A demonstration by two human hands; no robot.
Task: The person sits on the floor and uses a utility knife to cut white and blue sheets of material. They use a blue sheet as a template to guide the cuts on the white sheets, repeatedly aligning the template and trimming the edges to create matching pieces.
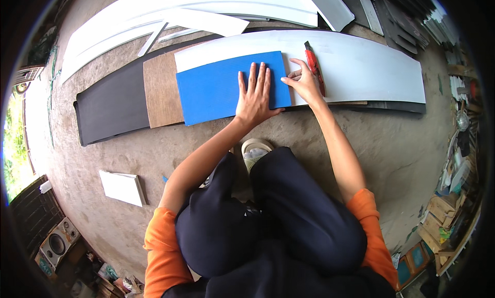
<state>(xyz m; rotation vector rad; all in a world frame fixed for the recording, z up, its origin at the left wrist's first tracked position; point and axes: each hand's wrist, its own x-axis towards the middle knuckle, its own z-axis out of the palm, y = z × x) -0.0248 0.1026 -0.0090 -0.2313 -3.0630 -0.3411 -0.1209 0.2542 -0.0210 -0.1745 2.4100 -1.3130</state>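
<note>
Left to right. Dark sheet [111,107] on the floor [154,159], underlying the stack; brown wood-grain board [162,92] above it. Blue panel [206,92] lies uppermost, across the brown board and white sheet [371,66]. Left hand [253,98] rests palm down on the panel's right half, fingers slightly spread, gripping nothing. Suggest firm, even pressure here so the panel does not pivot; its left end has no hand on it. Right hand [305,85] is half curled at the panel's right edge, index and thumb apart; edge contact cannot be told. Red cutter [312,63] runs along its right side; whether hidden fingers hold it, cannot tell. Advisable: keep the blade end away from both hands.
</note>
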